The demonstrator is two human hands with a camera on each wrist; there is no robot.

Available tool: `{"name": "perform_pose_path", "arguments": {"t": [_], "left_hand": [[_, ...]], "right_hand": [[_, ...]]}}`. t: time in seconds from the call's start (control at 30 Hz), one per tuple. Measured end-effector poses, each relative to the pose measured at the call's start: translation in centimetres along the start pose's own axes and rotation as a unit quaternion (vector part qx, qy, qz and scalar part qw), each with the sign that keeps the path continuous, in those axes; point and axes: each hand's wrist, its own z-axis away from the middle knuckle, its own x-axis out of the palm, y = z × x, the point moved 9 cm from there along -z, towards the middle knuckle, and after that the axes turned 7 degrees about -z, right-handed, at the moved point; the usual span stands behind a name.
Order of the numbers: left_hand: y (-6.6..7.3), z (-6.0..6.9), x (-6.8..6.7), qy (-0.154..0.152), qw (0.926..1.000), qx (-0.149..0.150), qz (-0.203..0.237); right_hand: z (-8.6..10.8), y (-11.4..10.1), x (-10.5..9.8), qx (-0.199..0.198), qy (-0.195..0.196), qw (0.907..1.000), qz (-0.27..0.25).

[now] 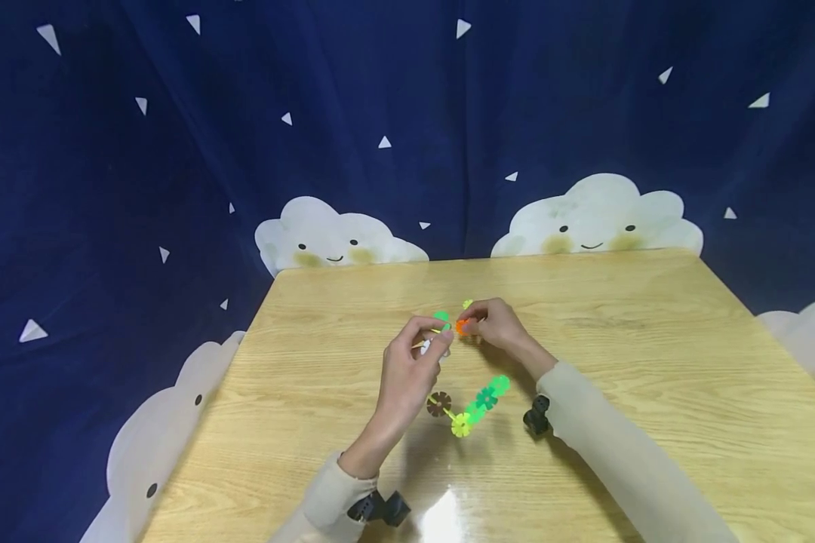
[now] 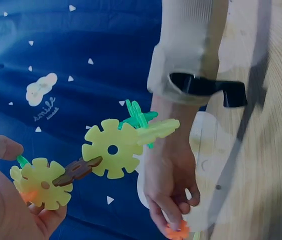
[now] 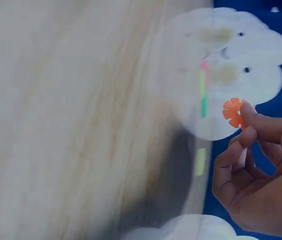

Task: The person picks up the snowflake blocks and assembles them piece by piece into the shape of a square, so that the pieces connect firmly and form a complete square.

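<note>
My left hand (image 1: 407, 369) pinches one end of a linked chain of notched plastic flower discs. Out from those fingers the chain hangs over the table, with a brown disc (image 1: 438, 404), a yellow disc (image 1: 460, 424) and green discs (image 1: 487, 398). A green piece (image 2: 22, 160) shows at the left thumb tip, beside a pale yellow disc (image 2: 43, 184); an orange part behind it is mostly hidden. My right hand (image 1: 499, 324) pinches an orange flower disc (image 3: 233, 112) between thumb and finger, just right of the left fingertips. A small gap separates the orange disc from the chain.
Beyond the hands, a green disc (image 1: 441, 315) and a yellow disc (image 1: 467, 304) appear near the table's middle. The right wrist view shows blurred pink, yellow and green pieces (image 3: 203, 100) on the wooden table (image 1: 618, 324). A dark blue curtain (image 1: 407, 90) stands behind.
</note>
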Motion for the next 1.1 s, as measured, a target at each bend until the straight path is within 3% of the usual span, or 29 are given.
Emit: {"name": "perform_pose_path", "arguments": {"t": [0.23,0.37,0.6,0.83,1.1], "left_hand": [[-0.2,0.2,0.3,-0.007,1.0000,0.000,0.003],[-0.3,0.2,0.4,-0.009,1.0000,0.001,0.002],[-0.2,0.0,0.4,-0.001,0.9997,0.012,-0.020],[0.3,-0.1,0.4,0.003,0.9990,0.024,-0.039],[0.4,0.1,0.6,-0.004,0.9984,0.029,-0.048]], "right_hand": [[3.3,-2.5,-1.8,-0.020,0.008,0.9934,-0.113],[5.2,-3.9,-2.9,-0.017,0.013,0.9837,-0.178],[8.5,-7.6,-3.9,-0.057,0.014,0.9637,-0.261],[10.6,-10.9,-4.0,-0.120,0.008,0.9571,-0.264],[11.2,-11.4,-3.9,-0.134,0.017,0.9623,-0.236]]}}
